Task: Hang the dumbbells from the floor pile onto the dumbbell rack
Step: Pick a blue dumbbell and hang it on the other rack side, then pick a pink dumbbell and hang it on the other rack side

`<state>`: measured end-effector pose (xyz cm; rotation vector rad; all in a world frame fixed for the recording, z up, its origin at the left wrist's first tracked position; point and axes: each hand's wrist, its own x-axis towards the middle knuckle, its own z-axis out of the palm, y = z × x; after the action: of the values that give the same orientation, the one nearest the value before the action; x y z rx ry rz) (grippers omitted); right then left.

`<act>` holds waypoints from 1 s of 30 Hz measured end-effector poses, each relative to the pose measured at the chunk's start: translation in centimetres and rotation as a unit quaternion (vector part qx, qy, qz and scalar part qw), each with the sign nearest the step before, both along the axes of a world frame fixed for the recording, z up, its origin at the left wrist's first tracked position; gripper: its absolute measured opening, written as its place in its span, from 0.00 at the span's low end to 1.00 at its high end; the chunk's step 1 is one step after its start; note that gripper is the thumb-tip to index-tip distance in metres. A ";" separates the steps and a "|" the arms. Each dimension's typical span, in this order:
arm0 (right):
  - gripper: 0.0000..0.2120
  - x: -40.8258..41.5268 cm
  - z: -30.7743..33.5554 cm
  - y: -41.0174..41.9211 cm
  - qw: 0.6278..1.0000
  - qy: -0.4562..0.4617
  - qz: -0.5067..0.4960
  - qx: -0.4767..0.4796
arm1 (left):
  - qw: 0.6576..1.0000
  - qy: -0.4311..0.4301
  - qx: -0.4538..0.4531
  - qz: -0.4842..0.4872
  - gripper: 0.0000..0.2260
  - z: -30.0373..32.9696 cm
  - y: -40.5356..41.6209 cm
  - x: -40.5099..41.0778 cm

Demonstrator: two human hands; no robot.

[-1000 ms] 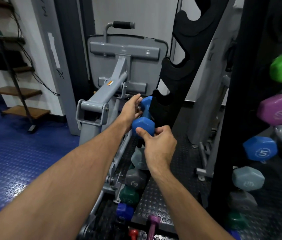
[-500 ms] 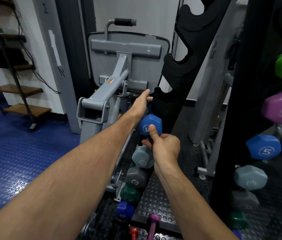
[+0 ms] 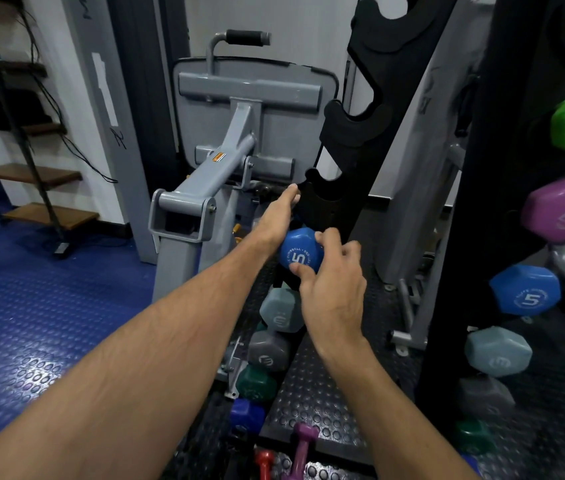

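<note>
A blue dumbbell (image 3: 300, 252) marked 5 sits at a slot of the black dumbbell rack (image 3: 346, 133), above other hung dumbbells. My right hand (image 3: 334, 296) pinches its near head, thumb below and fingers over the top. My left hand (image 3: 275, 220) stretches past the dumbbell's left side, and its fingertips reach the rack's slot edge. The dumbbell's handle and far head are hidden behind my hands, so I cannot tell what the left fingers hold. On the floor below lie a purple dumbbell (image 3: 303, 448) and a red dumbbell (image 3: 263, 462).
Below the blue one hang a pale blue dumbbell (image 3: 281, 310), a grey dumbbell (image 3: 269, 351) and a green dumbbell (image 3: 256, 382). A grey exercise machine (image 3: 239, 143) stands just left of the rack. A second rack post (image 3: 475, 202) on the right carries several coloured dumbbells.
The blue dumbbell has moved down and right into the rack slot. My left hand has slid forward along it towards the rack, and my right hand has shifted to the near head.
</note>
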<state>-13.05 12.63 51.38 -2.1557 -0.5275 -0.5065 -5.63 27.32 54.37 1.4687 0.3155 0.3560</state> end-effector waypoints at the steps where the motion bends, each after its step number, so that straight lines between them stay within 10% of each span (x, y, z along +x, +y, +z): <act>1: 0.21 0.0 0.0 0.2 0.999 0.018 -0.005 0.031 | 1.000 0.007 -0.005 -0.004 0.23 0.0 0.0 0.1; 19: 0.34 0.0 -5.1 -3.9 0.997 -0.047 0.066 -0.004 | 0.974 -0.114 0.152 0.120 0.22 -3.0 -1.8 -5.5; 30: 0.38 -2.5 -23.5 -10.0 0.965 0.238 0.081 -0.070 | 0.939 0.015 0.104 0.327 0.13 -26.1 -5.9 -16.7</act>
<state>-15.51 2.63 27.89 -2.2404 -0.4722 0.1467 -22.36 21.39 28.28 1.5486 0.8169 0.9236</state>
